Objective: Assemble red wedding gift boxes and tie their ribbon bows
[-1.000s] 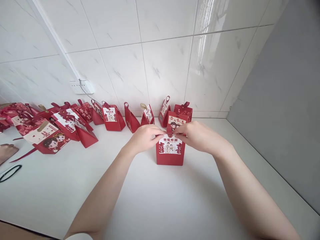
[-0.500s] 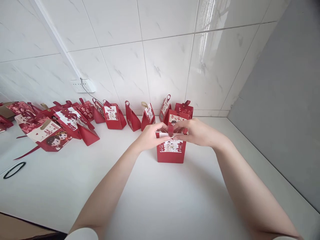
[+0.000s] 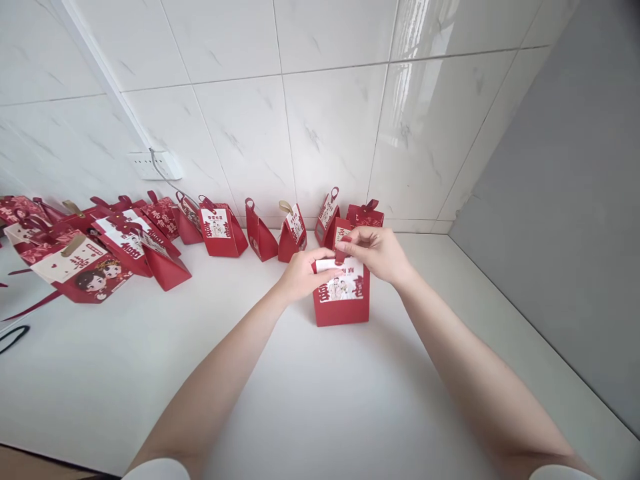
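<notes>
A red paper gift box [image 3: 343, 300] with a white printed label stands upright on the white counter [image 3: 310, 400] in front of me. My left hand [image 3: 303, 272] grips its top left edge, fingers curled against the flap. My right hand [image 3: 376, 252] pinches the small red tab at the top middle of the box. Behind it stand more red boxes [image 3: 350, 223] against the tiled wall.
A row of folded red gift boxes [image 3: 220, 230] runs along the wall, with a pile of them [image 3: 85, 257] at the left. A white wall socket [image 3: 150, 165] with a cable sits above them. A black loop [image 3: 13, 337] lies at the far left. A grey wall [image 3: 560, 200] bounds the right.
Both hands have shifted on the box top: my right hand has drawn in from the right edge and now pinches the centre tab. The view has drifted slightly.
</notes>
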Action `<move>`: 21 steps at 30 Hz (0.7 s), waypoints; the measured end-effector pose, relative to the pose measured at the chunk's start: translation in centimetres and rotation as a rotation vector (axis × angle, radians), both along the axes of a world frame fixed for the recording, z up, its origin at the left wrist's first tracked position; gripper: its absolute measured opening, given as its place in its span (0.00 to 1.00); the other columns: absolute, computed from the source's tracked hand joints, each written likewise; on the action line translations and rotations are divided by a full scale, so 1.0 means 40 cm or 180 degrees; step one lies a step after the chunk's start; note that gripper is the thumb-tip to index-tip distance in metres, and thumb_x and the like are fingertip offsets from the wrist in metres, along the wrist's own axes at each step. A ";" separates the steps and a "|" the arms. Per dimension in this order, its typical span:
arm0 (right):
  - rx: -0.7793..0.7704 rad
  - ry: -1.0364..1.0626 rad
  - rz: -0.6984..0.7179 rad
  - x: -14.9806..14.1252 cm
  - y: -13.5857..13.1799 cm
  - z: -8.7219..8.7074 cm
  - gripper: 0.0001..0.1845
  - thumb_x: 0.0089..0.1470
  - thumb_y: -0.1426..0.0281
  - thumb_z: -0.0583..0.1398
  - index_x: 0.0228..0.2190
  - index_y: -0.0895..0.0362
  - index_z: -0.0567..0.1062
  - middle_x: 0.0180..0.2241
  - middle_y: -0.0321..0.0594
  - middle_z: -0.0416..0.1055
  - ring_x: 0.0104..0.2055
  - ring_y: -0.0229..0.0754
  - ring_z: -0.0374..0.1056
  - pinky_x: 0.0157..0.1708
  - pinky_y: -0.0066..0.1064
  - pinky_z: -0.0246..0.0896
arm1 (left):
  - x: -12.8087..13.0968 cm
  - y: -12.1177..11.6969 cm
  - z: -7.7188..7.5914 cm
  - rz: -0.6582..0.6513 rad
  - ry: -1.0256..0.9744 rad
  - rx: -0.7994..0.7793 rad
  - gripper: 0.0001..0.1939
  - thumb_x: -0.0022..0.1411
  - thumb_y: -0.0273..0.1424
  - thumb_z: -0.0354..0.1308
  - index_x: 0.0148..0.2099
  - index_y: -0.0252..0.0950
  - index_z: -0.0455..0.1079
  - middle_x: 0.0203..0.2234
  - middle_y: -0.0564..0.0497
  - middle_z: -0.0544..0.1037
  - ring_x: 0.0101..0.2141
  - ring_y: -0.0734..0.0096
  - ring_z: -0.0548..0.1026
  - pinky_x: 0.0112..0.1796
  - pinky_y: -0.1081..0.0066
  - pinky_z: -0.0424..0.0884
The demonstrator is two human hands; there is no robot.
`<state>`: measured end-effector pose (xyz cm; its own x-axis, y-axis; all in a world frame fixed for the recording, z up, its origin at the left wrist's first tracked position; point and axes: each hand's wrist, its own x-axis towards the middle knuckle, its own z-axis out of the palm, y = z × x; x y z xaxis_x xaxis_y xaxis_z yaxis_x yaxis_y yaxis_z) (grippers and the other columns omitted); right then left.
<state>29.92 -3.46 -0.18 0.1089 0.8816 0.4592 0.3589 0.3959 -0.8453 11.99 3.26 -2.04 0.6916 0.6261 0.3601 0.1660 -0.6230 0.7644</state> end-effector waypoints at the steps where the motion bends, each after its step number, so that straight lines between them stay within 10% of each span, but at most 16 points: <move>1: 0.0094 0.0205 -0.0056 -0.001 0.002 0.000 0.16 0.49 0.56 0.64 0.25 0.57 0.73 0.26 0.38 0.73 0.27 0.38 0.66 0.28 0.31 0.61 | 0.001 0.004 -0.002 0.0016 -0.0179 0.0027 0.18 0.54 0.39 0.63 0.45 0.36 0.73 0.41 0.49 0.78 0.41 0.66 0.76 0.43 0.71 0.70; 11: 0.0127 0.0871 0.0106 0.008 0.072 -0.084 0.17 0.50 0.56 0.64 0.35 0.57 0.75 0.30 0.39 0.74 0.32 0.40 0.69 0.34 0.32 0.65 | 0.011 0.078 -0.102 0.0105 -0.0697 -0.0338 0.18 0.62 0.40 0.56 0.49 0.35 0.64 0.46 0.43 0.75 0.47 0.66 0.74 0.47 0.68 0.70; 21: -0.0126 -0.0374 -0.0142 0.035 0.057 -0.058 0.12 0.48 0.60 0.65 0.29 0.56 0.76 0.27 0.37 0.75 0.27 0.40 0.69 0.26 0.30 0.62 | 0.005 0.098 -0.245 -0.0268 -0.0250 -0.0549 0.36 0.51 0.39 0.67 0.59 0.39 0.59 0.54 0.44 0.71 0.52 0.57 0.71 0.51 0.60 0.70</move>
<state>31.31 -1.19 -2.49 0.0959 0.8948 0.4361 0.4730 0.3445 -0.8109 12.21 7.19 -11.83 0.7182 0.6243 0.3073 0.0545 -0.4908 0.8695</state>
